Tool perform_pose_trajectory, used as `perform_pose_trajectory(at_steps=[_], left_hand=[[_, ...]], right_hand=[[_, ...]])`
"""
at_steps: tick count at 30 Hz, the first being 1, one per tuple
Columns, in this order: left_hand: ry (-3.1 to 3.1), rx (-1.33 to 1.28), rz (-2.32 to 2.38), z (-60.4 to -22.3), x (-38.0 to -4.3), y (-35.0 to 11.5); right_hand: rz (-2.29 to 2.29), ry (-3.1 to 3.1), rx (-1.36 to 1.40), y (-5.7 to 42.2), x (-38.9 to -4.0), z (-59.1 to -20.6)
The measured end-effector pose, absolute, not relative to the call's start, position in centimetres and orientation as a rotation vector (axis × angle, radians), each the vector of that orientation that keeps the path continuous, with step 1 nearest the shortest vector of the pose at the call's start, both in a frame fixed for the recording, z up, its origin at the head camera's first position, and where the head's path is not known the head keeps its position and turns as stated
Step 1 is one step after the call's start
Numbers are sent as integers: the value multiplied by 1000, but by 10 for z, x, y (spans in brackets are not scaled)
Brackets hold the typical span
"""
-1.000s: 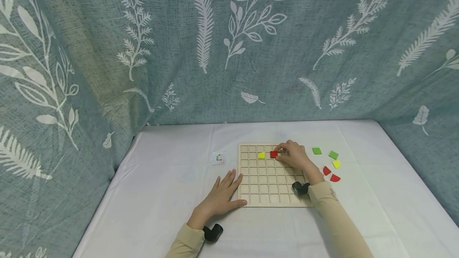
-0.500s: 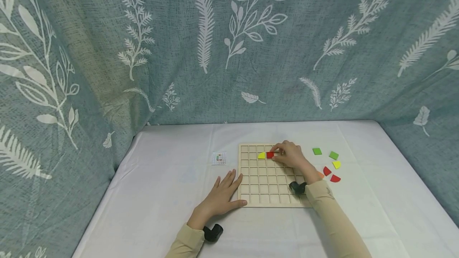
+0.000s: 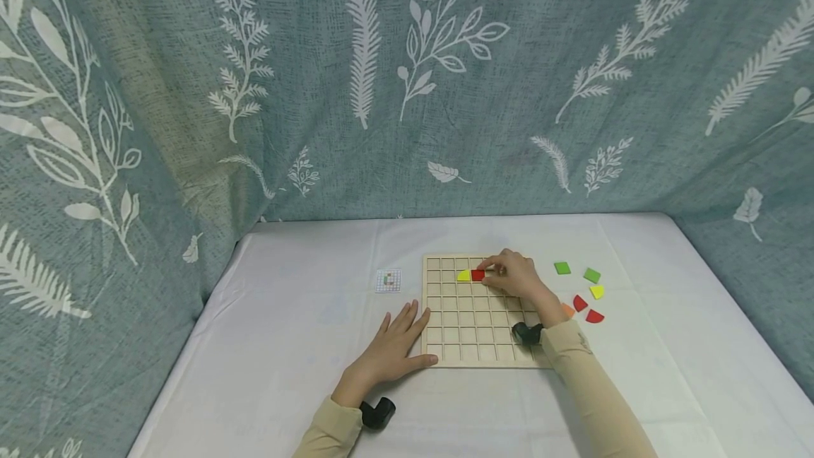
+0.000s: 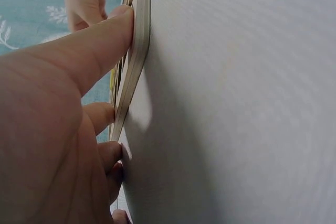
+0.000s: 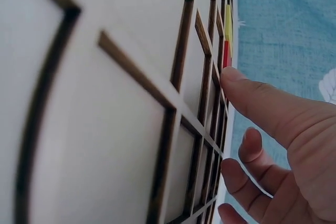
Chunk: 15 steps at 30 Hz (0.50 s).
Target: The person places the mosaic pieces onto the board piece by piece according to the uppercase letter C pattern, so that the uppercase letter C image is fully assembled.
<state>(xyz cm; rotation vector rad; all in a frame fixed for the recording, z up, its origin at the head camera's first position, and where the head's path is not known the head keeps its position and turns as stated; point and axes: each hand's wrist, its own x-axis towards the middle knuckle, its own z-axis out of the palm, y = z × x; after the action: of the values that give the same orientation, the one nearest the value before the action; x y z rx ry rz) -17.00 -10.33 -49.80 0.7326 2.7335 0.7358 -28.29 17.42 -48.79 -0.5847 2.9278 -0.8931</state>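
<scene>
A wooden grid board [image 3: 458, 338] lies on the white-covered table. My right hand [image 3: 518, 276] pinches a red square tile [image 3: 478, 275] between thumb and fingers at its right side, over the upper rows. Left of that tile, right up against it, sits a yellow quarter-round tile [image 3: 464, 276]. In the right wrist view my thumb tip [image 5: 233, 74] meets the red tile's edge. My left hand [image 3: 393, 345] lies with fingers spread at the board's left edge, its thumb [image 4: 113, 30] on the near left corner.
A small printed grid card [image 3: 388, 281] lies left of the board. To the right are green tiles [image 3: 562, 268], a yellow tile [image 3: 596, 292], red quarter-round tiles [image 3: 594, 316] and an orange tile [image 3: 568, 310] partly behind my right wrist. A patterned curtain [image 3: 407, 90] hangs behind.
My right hand has moved left with the red tile, closing the gap to the yellow tile. The orange tile has come into view beside my wrist. My left hand has stayed still.
</scene>
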Motion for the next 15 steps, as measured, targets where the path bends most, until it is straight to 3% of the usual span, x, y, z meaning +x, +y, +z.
perform_pose_trajectory(at_steps=[15], left_hand=[[2740, 728, 727, -495, -171, -101]], right_hand=[[-875, 2961, -591, 188, -282, -482]])
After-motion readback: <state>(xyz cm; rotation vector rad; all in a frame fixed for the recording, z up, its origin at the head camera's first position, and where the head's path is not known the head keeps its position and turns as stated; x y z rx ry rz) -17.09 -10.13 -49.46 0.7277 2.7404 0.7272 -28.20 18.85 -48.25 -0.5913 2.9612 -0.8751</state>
